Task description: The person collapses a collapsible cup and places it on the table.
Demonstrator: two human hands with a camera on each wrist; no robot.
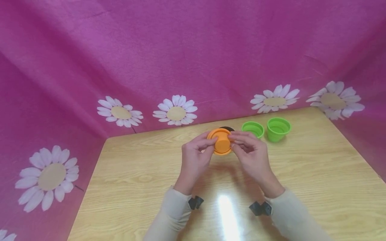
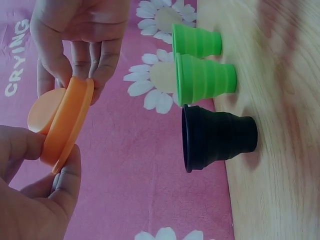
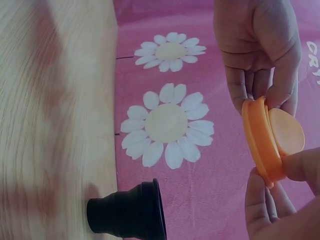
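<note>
Both hands hold an orange collapsible cup up over the table, its walls folded down into a flat ring. The small round base sticks out, tilted, on the side toward the person. My left hand pinches the left edge between thumb and fingers. On the opposite edge, my right hand grips with thumb and fingertips. Behind the orange cup stands a black cup, mostly hidden in the head view. Two green cups stand upright beyond the right hand, extended, with their mouths up.
A light wooden table lies under the hands. Pink cloth printed with white daisies hangs along its back and sides. Dark wrist straps show at both cuffs.
</note>
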